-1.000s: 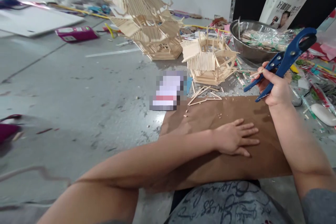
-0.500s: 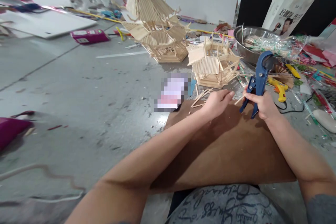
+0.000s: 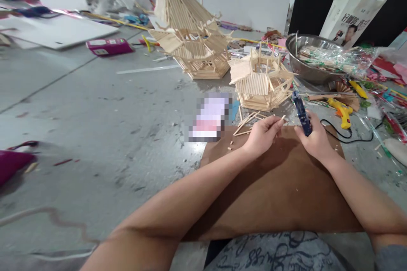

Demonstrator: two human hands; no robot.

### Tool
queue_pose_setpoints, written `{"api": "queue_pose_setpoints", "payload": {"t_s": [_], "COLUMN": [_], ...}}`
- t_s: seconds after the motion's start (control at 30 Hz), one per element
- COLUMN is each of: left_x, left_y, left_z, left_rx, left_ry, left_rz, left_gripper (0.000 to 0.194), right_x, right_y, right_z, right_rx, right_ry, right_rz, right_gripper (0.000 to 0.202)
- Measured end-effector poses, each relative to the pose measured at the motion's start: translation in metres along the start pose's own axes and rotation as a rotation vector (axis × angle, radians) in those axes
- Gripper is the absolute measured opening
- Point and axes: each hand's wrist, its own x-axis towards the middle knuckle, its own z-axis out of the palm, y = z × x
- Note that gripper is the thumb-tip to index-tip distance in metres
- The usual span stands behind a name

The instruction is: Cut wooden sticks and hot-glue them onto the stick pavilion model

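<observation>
My left hand (image 3: 264,133) pinches a thin wooden stick (image 3: 282,117), whose short end pokes up from the fingertips. To its right, my right hand (image 3: 313,137) is wrapped round a dark blue hand cutter (image 3: 301,112), seen nearly edge-on. Both hands are over the brown board (image 3: 280,194). Several loose sticks (image 3: 244,123) lie at the board's far edge, beside my left hand. Just beyond stands a small roofed stick model (image 3: 254,82) with an open top. Behind it on the left rises a taller stick pagoda (image 3: 193,44) with a pointed roof.
A phone (image 3: 210,116) lies left of the loose sticks. On the right are a yellow glue gun (image 3: 341,112) with a black cord and a metal bowl (image 3: 297,65) of wrapped sticks. A white bag (image 3: 352,8) stands behind. A purple packet (image 3: 110,46) lies far left.
The stick has passed from my right hand to my left, which now pinches it. My right hand has turned the cutter from broadside to edge-on and lowered it.
</observation>
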Motion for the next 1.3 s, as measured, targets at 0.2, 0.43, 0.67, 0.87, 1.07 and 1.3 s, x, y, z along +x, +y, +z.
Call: {"api": "queue_pose_setpoints", "payload": {"t_s": [0.2,0.43,0.67,0.87,1.07,1.3], "left_x": [0.002,-0.001,-0.001,-0.003,-0.003,-0.004], "left_y": [-0.008,-0.01,-0.007,-0.006,-0.005,-0.005], "left_z": [-0.001,-0.002,-0.003,-0.004,-0.004,-0.003], "left_rx": [-0.032,0.107,0.222,0.318,0.377,0.379], "left_ry": [0.022,0.006,0.012,0.023,0.028,0.019], "left_rz": [0.089,0.139,0.208,0.266,0.3,0.293], "left_gripper": [0.024,0.012,0.013,0.016,0.02,0.022], "right_x": [-0.003,-0.005,-0.005,-0.006,-0.007,-0.007], "right_y": [0.011,0.01,0.01,0.013,0.014,0.009], "right_z": [0.01,0.008,0.009,0.01,0.009,0.007], "right_rx": [-0.237,-0.281,-0.323,-0.373,-0.413,-0.472], "right_ry": [-0.037,-0.089,-0.099,-0.101,-0.126,-0.156], "right_rz": [-0.189,-0.21,-0.219,-0.235,-0.212,-0.131], "right_gripper": [0.059,0.059,0.051,0.048,0.042,0.04]}}
